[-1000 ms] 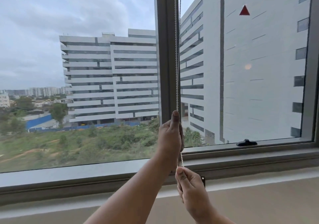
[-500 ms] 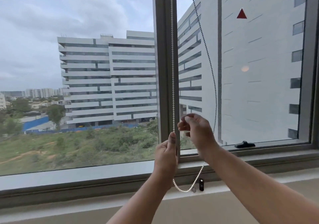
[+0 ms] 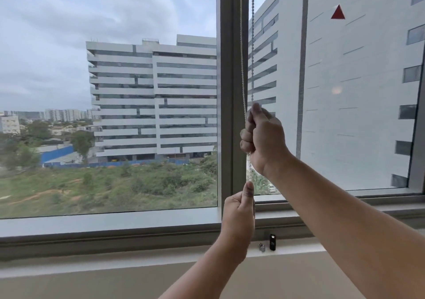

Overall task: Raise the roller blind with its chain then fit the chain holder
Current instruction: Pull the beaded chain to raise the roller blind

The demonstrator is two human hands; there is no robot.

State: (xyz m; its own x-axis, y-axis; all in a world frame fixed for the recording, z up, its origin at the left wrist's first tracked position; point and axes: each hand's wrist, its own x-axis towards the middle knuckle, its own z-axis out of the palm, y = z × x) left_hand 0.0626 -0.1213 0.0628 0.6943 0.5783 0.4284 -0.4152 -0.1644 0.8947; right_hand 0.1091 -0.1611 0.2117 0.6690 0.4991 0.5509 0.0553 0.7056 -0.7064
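I see my right hand [image 3: 264, 140] fisted around the bead chain [image 3: 252, 45] beside the window mullion [image 3: 232, 91], and my left hand [image 3: 239, 218] at its 7 o'clock, closed on the same chain lower down. A small black chain holder [image 3: 272, 242] stands on the sill [image 3: 115, 256] at the left hand's 4 o'clock, a small metal piece [image 3: 262, 247] just beside it. No readable writing anywhere; a red triangle sticker [image 3: 337, 13] marks the glass.

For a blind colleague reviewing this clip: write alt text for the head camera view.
Two bare hands grip a beaded blind chain before a window's centre post: right hand fisted higher, left hand below. A small black piece stands on the sill; pale buildings outside.
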